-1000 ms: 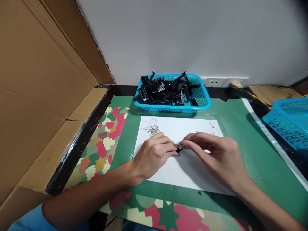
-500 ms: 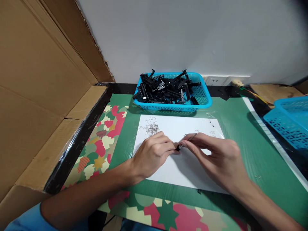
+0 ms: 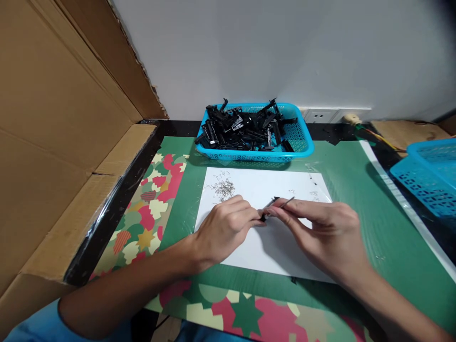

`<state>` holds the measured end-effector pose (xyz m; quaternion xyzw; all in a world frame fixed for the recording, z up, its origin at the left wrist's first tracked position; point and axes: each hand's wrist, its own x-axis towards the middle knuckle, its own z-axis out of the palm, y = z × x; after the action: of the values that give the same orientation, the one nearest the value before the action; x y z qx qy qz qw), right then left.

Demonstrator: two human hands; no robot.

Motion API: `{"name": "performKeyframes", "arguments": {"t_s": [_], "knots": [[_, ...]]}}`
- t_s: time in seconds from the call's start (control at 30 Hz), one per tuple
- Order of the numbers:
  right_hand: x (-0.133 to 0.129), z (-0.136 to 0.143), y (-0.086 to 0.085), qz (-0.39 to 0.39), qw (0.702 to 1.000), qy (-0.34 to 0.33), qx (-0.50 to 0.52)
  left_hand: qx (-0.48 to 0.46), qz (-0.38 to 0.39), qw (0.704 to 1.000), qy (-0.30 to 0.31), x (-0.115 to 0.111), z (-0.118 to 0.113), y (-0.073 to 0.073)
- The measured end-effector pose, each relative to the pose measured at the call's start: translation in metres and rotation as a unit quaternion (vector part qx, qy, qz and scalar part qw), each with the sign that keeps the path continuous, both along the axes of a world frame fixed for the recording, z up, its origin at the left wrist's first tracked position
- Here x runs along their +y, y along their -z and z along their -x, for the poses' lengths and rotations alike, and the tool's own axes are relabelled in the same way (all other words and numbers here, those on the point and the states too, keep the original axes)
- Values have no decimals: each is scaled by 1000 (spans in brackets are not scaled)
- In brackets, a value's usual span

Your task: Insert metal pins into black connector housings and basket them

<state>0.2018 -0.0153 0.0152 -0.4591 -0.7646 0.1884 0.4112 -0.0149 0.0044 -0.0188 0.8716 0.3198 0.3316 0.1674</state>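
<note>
Over the white sheet [image 3: 256,183], my left hand [image 3: 226,230] pinches a small black plastic part [image 3: 263,218], mostly covered by fingers. My right hand [image 3: 326,230] meets it from the other side, thumb and forefinger closed around a thin metal tool [image 3: 288,202] whose end sticks up past the forefinger. What the tool's other end touches is hidden. A pile of tiny bent wire pieces, perhaps springs [image 3: 224,189], lies on the sheet beyond my left hand. A few more wire bits [image 3: 314,194] are scattered at the sheet's right side.
Behind the sheet stands a blue plastic basket [image 3: 254,155] heaped with black plastic parts [image 3: 240,127]. Another blue basket [image 3: 423,183] is at the right edge. Cardboard walls [image 3: 64,95] close off the left side. A plug and cable [image 3: 352,119] sit by the wall sockets.
The view has shifted slightly. Both hands stay together at the black part, and the metal tool shows a little more above my right forefinger.
</note>
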Motion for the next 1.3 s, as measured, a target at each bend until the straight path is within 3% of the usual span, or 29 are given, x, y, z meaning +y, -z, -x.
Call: {"name": "performKeyframes", "arguments": {"t_s": [0.33,0.5,0.6,0.77,0.9,1.07,1.13,1.2,1.23,1.3], "knots": [[-4,5,3,-16,1000,2,-7,-2,19,1000,-12,1,-1,1],[-1,1,1,44,996,29,68,-47,21,999,-15,1,-2,0],[4,-9,-2,8,995,36,89,-90,22,995,-33,1,-3,-3],[6,-22,-18,-75,987,-67,-123,-151,41,983,-92,2,-1,-5],[1,-19,-38,-60,965,-39,-251,-147,75,981,-104,4,0,-3],[-10,-17,-54,-78,962,-20,-262,-173,69,980,-74,3,0,1],[-19,-27,-63,-111,966,12,-231,-184,57,980,-51,0,1,0],[-29,-50,-72,-167,965,94,-181,-202,44,978,-36,-4,0,-3],[-34,-68,-76,-198,950,174,-167,-208,40,977,-29,-5,-1,-4],[-42,-116,-80,-224,890,360,-165,-209,35,977,-19,-6,-2,-7]]}}
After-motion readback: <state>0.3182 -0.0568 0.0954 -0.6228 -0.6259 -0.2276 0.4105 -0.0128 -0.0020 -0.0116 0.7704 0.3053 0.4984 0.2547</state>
